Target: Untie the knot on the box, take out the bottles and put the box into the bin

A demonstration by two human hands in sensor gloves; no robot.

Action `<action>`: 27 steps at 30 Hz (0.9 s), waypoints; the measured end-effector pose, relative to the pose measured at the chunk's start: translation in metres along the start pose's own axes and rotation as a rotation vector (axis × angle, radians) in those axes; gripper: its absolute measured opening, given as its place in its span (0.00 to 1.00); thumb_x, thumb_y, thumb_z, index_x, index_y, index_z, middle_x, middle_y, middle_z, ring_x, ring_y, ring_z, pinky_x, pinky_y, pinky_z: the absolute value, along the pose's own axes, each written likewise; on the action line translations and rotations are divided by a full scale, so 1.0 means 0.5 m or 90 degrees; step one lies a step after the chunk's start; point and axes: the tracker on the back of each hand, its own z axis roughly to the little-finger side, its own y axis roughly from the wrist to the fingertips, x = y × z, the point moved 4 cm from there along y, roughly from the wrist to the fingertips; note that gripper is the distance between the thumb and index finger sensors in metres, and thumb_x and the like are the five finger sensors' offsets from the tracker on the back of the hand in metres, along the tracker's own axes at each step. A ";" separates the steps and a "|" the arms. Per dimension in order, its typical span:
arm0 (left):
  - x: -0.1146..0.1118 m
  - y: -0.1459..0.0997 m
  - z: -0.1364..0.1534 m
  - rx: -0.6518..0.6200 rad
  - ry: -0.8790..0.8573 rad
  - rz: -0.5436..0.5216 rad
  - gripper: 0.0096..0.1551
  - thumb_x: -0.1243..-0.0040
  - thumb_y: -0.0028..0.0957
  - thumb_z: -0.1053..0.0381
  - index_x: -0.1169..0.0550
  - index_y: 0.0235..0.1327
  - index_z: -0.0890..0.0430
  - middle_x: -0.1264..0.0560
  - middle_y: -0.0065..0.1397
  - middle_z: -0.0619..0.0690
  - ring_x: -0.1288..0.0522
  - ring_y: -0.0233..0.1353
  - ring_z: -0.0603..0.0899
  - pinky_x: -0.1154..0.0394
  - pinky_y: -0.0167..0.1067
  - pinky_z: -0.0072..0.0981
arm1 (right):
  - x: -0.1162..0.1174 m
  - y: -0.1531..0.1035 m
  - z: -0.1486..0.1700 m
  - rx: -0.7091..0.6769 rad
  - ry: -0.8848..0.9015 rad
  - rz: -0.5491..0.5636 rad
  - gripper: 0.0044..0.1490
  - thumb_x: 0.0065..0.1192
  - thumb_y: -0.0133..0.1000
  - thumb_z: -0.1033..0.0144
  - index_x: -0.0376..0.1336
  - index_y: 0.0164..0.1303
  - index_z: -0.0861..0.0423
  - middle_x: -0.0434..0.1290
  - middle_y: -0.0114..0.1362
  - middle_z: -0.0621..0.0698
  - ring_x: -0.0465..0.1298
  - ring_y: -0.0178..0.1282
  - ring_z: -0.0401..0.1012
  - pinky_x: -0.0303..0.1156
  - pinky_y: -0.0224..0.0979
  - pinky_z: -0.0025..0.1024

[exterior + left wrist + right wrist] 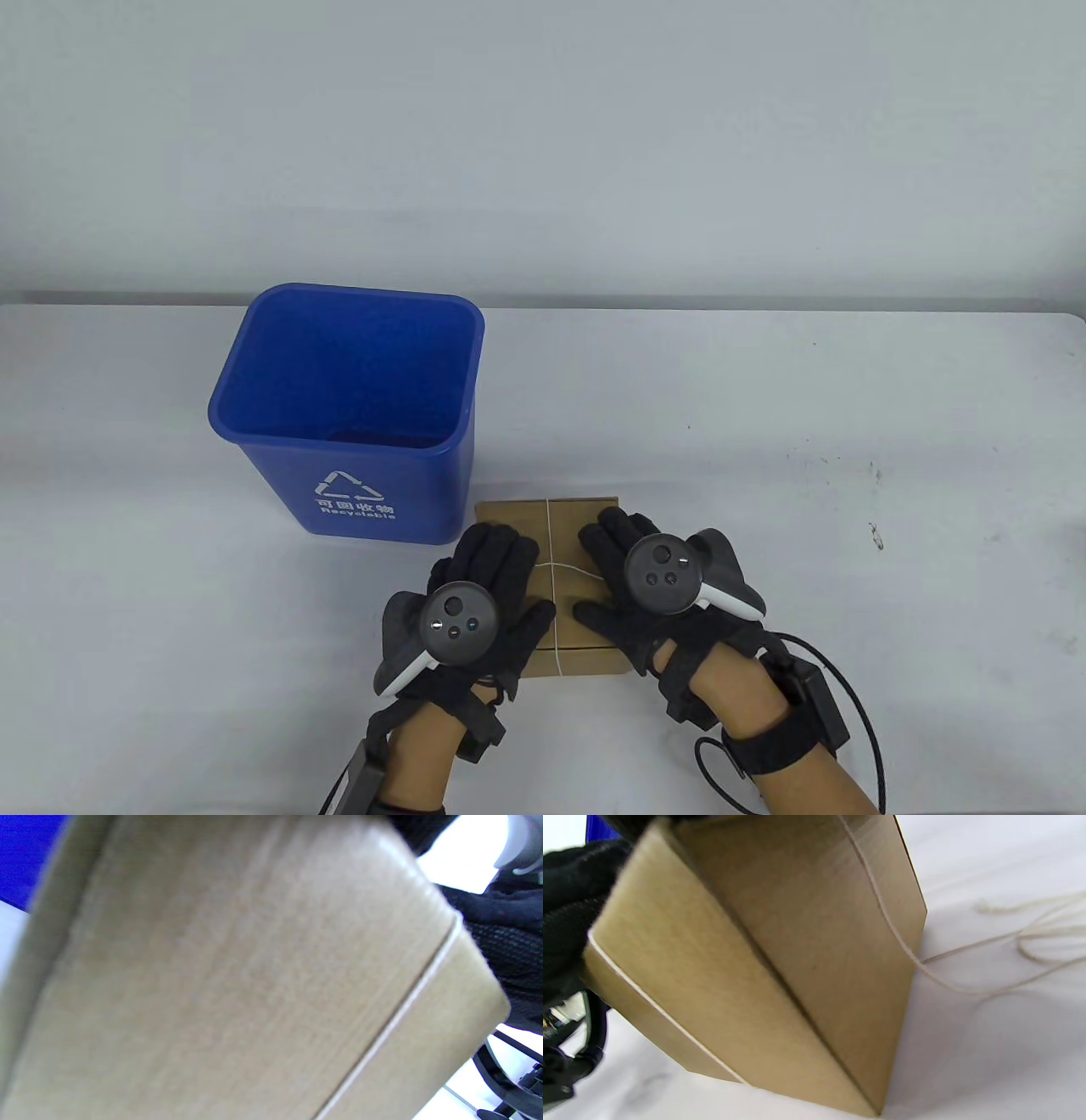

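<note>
Only right wrist view shows loose string (1031,938) beside box (780,984).

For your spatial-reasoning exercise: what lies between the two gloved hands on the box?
In the table view, bare cardboard box top crossed by white string separates left hand and right hand.

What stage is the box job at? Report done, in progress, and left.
Done: nothing visibly. The string still crosses the closed cardboard box, and the blue bin holds no box.
In progress: the left hand and right hand rest on the box top by the string crossing.
Left: untying, taking out the bottles (none visible), binning the box.
</note>
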 end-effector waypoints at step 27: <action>0.040 -0.028 0.126 0.192 -0.224 -0.050 0.43 0.39 0.54 0.39 0.32 0.75 0.63 0.22 0.59 0.58 0.19 0.55 0.66 0.27 0.59 0.67 | 0.012 -0.003 0.022 0.013 0.031 -0.007 0.54 0.45 0.56 0.40 0.30 0.80 0.54 0.22 0.82 0.54 0.41 0.80 0.70 0.43 0.72 0.73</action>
